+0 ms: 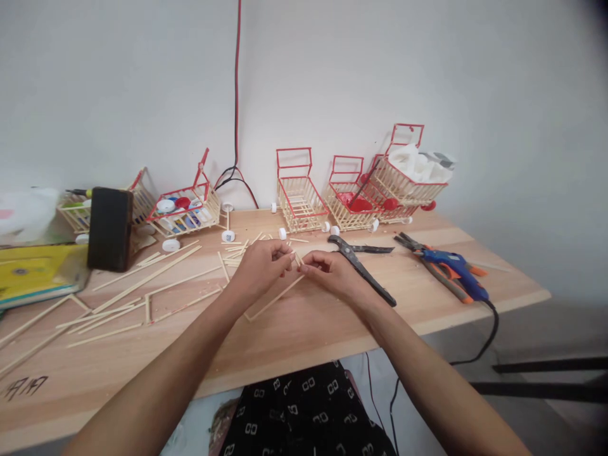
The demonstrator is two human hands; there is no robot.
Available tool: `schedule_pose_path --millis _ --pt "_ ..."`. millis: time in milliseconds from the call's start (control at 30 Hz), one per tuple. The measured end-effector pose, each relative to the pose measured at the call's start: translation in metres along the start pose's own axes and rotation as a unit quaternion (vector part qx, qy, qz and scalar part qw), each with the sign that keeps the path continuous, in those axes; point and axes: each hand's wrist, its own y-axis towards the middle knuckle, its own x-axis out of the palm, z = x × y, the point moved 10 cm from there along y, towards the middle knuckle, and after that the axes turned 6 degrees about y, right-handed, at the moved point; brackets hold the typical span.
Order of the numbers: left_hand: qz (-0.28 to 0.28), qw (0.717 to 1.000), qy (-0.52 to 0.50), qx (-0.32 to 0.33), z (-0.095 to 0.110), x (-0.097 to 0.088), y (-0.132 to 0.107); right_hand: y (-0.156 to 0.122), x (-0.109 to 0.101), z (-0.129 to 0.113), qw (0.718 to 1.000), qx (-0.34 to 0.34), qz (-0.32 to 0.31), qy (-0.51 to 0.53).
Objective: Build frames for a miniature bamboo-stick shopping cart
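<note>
My left hand (263, 264) and my right hand (332, 272) meet over the middle of the wooden table (294, 329). Both pinch small thin bamboo sticks (296, 258) between fingertips. A longer stick piece (273, 299) slants down from under the hands onto the table. Black cutting pliers (361, 265) lie just right of my right hand. Several short cut sticks (235, 251) lie just beyond my left hand.
Long bamboo sticks (142, 282) are spread over the left of the table. Small stick-built carts with red frames (297, 190) line the wall. A blue glue gun (453, 269) and orange-handled pliers lie right. A dark block (110, 228) and yellow book (33, 272) sit left.
</note>
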Motion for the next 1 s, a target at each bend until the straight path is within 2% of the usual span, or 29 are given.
schedule_pose_path --millis 467,1000 --pt "-0.008 1.0 0.01 0.019 -0.002 -0.002 0.001 -0.001 0.005 0.008 0.998 0.038 -0.013 0.042" --pt "-0.043 0.999 0.025 -0.009 0.001 0.005 0.0 -0.002 0.013 0.01 0.995 0.056 -0.073 0.045"
